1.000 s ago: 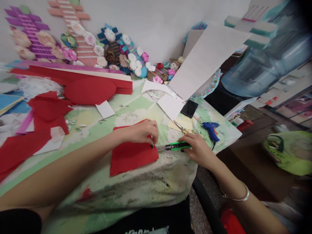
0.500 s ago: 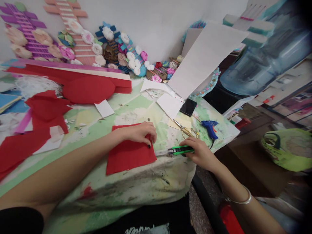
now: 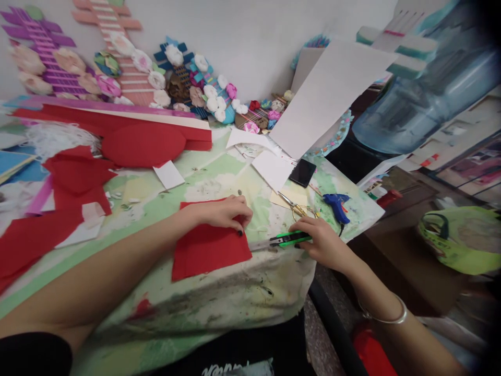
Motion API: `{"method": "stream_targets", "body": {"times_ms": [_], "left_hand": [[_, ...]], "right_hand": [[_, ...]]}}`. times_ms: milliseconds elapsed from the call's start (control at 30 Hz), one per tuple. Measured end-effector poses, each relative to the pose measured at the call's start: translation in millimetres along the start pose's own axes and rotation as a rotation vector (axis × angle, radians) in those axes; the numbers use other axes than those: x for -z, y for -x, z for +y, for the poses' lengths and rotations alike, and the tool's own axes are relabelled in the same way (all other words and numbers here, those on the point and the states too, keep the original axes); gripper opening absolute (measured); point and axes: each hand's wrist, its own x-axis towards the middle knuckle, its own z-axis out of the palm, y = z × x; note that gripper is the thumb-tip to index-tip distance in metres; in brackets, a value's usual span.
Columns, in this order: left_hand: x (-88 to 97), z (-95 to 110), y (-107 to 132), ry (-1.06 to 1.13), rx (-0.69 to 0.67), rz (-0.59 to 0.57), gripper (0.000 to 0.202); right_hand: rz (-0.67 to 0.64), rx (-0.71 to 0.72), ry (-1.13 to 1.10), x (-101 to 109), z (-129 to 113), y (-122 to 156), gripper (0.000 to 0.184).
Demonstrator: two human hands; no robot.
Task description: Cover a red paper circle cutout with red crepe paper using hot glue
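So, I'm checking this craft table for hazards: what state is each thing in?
green plastic utility knife: blade out, gripped by the right hand
red square paper sheet: flat, pinned under the left hand
gold-handled metal scissors: lying untouched, blades look shut
blue plastic glue gun: lying on its side, untouched
black flat phone: lying flat, screen dark

Soft, even light; wide-angle bend at the edges.
The desk (image 3: 219, 177) and white wall (image 3: 254, 47) are brightly and flatly lit, with only faint shadows under the left hand (image 3: 226, 213); the centre is sharp, the jug (image 3: 422, 99) at right smears and curves, and the far right corner goes black.
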Motion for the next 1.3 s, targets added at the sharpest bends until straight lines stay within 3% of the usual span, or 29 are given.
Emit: {"method": "stream_targets", "body": {"times_ms": [267,500,700,1000,1300], "left_hand": [[11.5,-12,3,0.018,-0.017,-0.005,0.011],[26.0,-26,14,0.013,0.07,0.064,0.014],[17.1,-31,13,-0.063,0.107,0.06,0.012],[4.9,-1,1,-0.086,0.143,0.009,0.015],[-3.5,-7,-1,-0.063,0.112,0.02,0.013]], "right_hand": [[0.015,-0.008,-0.035,0,-2,-16,0.036],[0.045,0.007,-0.038,-7,-1,-41,0.035],[0.015,0.02,-0.028,-11,0,-58,0.038],[-0.015,0.055,-0.047,-16,10,-59,0.036],[-0.011,0.075,-0.071,-17,6,-59,0.038]]}}
